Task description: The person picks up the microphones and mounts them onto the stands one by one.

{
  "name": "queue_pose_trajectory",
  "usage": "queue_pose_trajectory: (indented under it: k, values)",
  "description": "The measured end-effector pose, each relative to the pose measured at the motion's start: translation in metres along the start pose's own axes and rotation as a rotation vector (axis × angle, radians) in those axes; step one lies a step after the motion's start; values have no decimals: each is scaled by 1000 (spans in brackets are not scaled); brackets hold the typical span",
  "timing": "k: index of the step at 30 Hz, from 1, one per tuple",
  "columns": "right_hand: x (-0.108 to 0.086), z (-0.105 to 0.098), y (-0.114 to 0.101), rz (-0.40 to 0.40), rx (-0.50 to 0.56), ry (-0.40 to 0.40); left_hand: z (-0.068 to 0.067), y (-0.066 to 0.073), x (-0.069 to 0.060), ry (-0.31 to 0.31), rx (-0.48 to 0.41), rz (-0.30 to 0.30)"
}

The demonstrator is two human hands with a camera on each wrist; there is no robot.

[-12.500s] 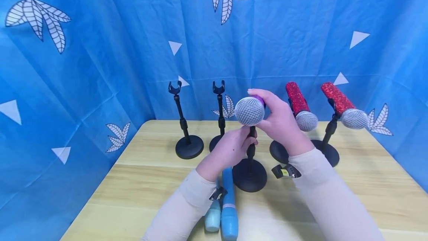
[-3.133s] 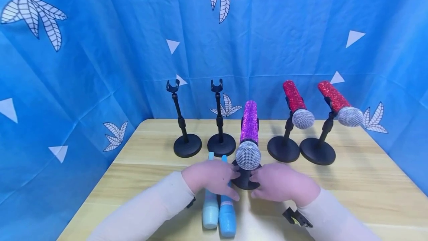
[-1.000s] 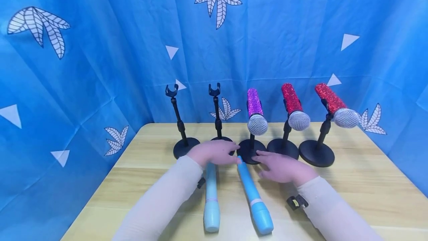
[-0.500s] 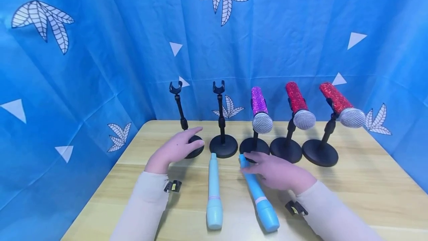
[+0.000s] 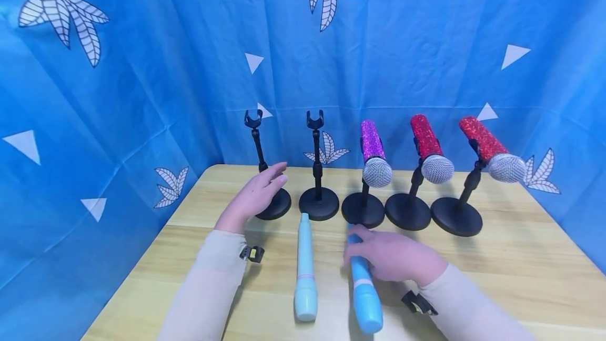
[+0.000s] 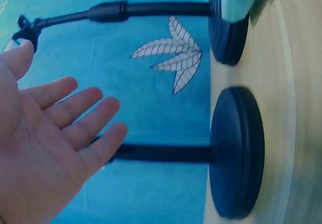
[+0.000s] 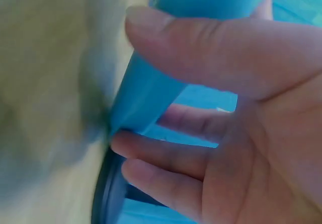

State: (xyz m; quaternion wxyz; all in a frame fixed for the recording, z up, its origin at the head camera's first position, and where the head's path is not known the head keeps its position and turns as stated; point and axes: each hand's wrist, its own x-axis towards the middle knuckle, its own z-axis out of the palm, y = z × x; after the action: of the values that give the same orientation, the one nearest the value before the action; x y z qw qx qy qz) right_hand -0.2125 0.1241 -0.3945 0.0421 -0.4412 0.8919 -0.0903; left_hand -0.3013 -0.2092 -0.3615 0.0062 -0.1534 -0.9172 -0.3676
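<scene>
My right hand [image 5: 395, 257] grips a bright blue microphone [image 5: 366, 304] lying on the table; in the right wrist view its thumb [image 7: 201, 48] crosses the blue barrel [image 7: 151, 83] with fingers on the far side. Left of it lies a pale aqua microphone [image 5: 305, 267], untouched. My left hand [image 5: 253, 196] hovers with straight fingers in front of the leftmost black microphone stand [image 5: 279, 204], partly hiding its pole. In the left wrist view the palm [image 6: 45, 143] is bare. A second stand [image 5: 318, 172] also has an unfilled clip on top.
Three more stands line the back right, carrying a purple glitter microphone [image 5: 371, 141] and two red glitter ones, a middle one [image 5: 426, 136] and a rightmost one [image 5: 483, 136], silver heads forward. A blue patterned curtain [image 5: 402, 41] encloses the wooden table [image 5: 189, 278].
The purple microphone's stand went back into the row. The blue microphones were spread apart. My left hand moved left to the end stand; my right hand took hold of the bright blue microphone, turning it.
</scene>
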Motion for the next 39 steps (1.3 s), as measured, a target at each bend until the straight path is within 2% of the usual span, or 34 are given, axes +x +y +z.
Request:
queue_pose_trajectory:
  k: [5,12,16,21,25,29,34,39]
  values:
    - [-6,-16,4,-45,35,77,13,14,20,14,-46,59]
    - [-12,-30,12,84,86,128,30,37,47,48,-83,71]
    - [-15,-34,17,91,77,152,35,49,56,83,-84,74]
    - [-16,-38,19,81,66,154,42,58,64,159,-64,89]
    - [-16,-39,20,84,73,143,47,60,68,217,-56,80]
    - [-16,-40,20,103,70,132,49,61,67,247,-56,78]
    - [-16,-42,21,120,80,131,51,62,63,251,-22,81]
    - [-16,-42,24,129,94,131,49,64,59,229,8,84]
